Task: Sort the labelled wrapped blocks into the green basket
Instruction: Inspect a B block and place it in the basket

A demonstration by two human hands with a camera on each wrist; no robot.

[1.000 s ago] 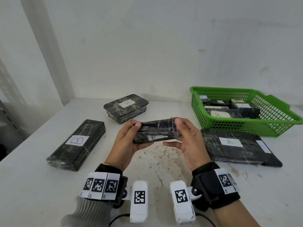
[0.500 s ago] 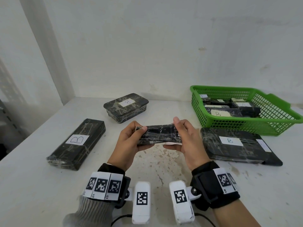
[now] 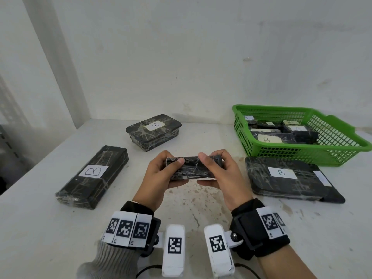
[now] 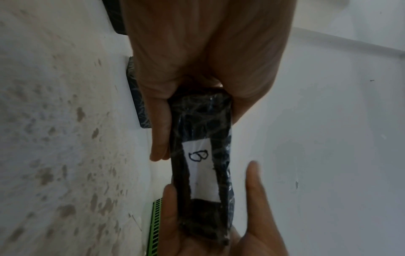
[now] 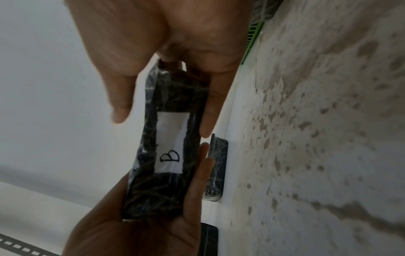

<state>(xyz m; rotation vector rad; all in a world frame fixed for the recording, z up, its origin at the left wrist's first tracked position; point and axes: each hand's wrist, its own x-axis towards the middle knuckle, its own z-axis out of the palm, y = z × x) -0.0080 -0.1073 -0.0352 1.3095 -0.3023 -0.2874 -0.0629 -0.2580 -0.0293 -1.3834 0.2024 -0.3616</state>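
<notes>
**Small "B" block turned label-down over the table**

At the centre of the stained white table (image 3: 60,228), the left hand (image 3: 159,178) and the right hand (image 3: 223,176) hold a small wrapped block (image 3: 193,170) between them, each gripping one end with thumb on top and fingers curled beneath. A second ago its white label faced the head camera; the block has since been rolled away, so only dark, crinkled wrap shows from above. Both wrist views look up at the underside, where the label (image 4: 202,166) reads "B".

The green basket (image 3: 340,133) stands at 2 o'clock from the hands, well apart from them, already holding several labelled blocks (image 3: 269,138), one marked "B" and others whose letters are too small to read. Just in front of it, near its front wall, lies a flat wrapped block (image 3: 285,178) labelled "B". A long block (image 3: 92,176) marked "B" rests at 9 o'clock, and a tub-shaped block (image 3: 154,131) with its own label sits at 11 o'clock.

The turn looks like an inspection of the label before sorting. With the letter read, the likely next step is a carry rightward to the basket, and three blocks on the table remain to be dealt with
</notes>
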